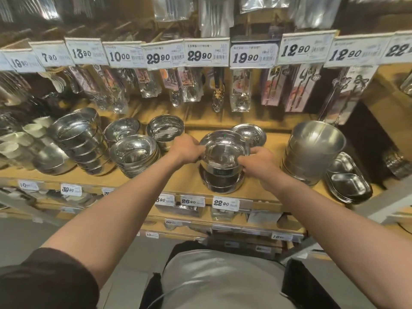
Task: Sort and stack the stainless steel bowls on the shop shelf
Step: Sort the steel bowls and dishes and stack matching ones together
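A shiny steel bowl (224,150) is sitting on top of a short stack of bowls (223,181) near the front middle of a wooden shop shelf (178,184), and both hands are gripping its rim, the left hand (187,148) on the left edge and the right hand (256,162) on the right edge. Other bowl stacks (133,155) are standing to the left, a tall stack of metal buckets (312,150) is standing to the right beside divided trays (347,179), and price tags (207,53) are hanging above over packaged cutlery (239,92).
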Motion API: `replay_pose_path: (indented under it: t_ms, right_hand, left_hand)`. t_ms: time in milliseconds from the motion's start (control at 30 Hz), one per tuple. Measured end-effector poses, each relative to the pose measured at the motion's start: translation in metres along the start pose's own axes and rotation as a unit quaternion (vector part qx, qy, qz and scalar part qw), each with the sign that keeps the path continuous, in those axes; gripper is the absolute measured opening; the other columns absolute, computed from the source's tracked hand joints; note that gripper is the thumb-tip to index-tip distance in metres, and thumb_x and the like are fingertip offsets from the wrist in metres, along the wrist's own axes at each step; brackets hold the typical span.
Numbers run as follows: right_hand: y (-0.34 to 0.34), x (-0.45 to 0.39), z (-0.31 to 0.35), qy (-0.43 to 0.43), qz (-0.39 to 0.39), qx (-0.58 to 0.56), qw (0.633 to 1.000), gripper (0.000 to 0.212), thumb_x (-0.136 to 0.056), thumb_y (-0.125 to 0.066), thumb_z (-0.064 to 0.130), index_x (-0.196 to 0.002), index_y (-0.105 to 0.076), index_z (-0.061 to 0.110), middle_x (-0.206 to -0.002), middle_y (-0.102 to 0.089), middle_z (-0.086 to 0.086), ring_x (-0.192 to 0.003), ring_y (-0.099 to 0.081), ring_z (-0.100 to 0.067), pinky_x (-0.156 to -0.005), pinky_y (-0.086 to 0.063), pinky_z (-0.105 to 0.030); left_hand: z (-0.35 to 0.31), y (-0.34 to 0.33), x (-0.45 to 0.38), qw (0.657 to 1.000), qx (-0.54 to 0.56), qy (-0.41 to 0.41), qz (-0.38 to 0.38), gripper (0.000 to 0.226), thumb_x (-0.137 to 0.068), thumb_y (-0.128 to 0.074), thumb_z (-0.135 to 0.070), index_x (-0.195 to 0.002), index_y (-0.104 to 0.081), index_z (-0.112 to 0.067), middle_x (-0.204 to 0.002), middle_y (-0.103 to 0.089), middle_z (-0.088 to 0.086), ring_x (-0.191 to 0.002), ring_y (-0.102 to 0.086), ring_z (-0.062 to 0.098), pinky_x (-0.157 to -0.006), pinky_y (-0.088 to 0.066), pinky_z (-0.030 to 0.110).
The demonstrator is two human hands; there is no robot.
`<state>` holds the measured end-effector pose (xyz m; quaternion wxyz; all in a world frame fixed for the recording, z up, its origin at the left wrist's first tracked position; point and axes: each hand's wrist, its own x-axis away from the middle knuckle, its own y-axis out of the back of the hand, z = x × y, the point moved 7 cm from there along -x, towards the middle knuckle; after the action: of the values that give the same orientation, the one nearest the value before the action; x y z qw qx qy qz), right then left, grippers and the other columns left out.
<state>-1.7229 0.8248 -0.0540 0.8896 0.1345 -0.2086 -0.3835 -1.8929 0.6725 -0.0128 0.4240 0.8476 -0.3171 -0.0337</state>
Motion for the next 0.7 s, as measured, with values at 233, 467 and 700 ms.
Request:
replay_pose_path:
  t_ms: [233, 467, 700]
  right_hand:
    - [-0.018, 0.013, -0.014, -0.094, 0.026, -0.003, 0.995, 0.016, -0.082, -0.079, 0.02, -0.077, -0.068, 0.009, -0.078, -0.072, -0.004, -0.08, -0.072, -0.019, -0.081, -0.063, -0.039]
    - [-0.038, 0.026, -0.023, -0.155, -0.034, 0.016, 0.987, 0.019, -0.083, -0.074, 0.022, -0.086, -0.066, 0.005, -0.079, -0.07, -0.007, -0.064, -0.064, -0.015, -0.049, -0.042, -0.021]
    - [-0.043, 0.036, -0.023, -0.19, -0.113, 0.004, 0.975, 0.044, -0.081, -0.076, 0.031, -0.113, -0.056, 0.009, -0.103, -0.07, -0.011, -0.095, -0.069, -0.03, -0.08, -0.059, -0.042]
  left_hand:
    - [-0.006, -0.005, -0.015, 0.996, -0.049, -0.032, 0.072, 0.023, -0.09, -0.057, -0.013, -0.076, -0.072, -0.002, -0.071, -0.064, 0.005, -0.067, -0.053, 0.019, -0.059, -0.049, 0.024]
    - [0.002, -0.015, -0.04, 0.987, -0.087, -0.095, 0.1, 0.041, -0.093, -0.054, -0.014, -0.053, -0.049, -0.018, -0.06, -0.05, 0.001, -0.058, -0.04, 0.016, -0.047, -0.032, 0.026]
    - [0.007, -0.025, -0.055, 0.977, -0.05, -0.12, 0.167, 0.037, -0.091, -0.051, -0.015, -0.055, -0.045, -0.018, -0.055, -0.046, -0.001, -0.054, -0.038, 0.014, -0.044, -0.033, 0.019]
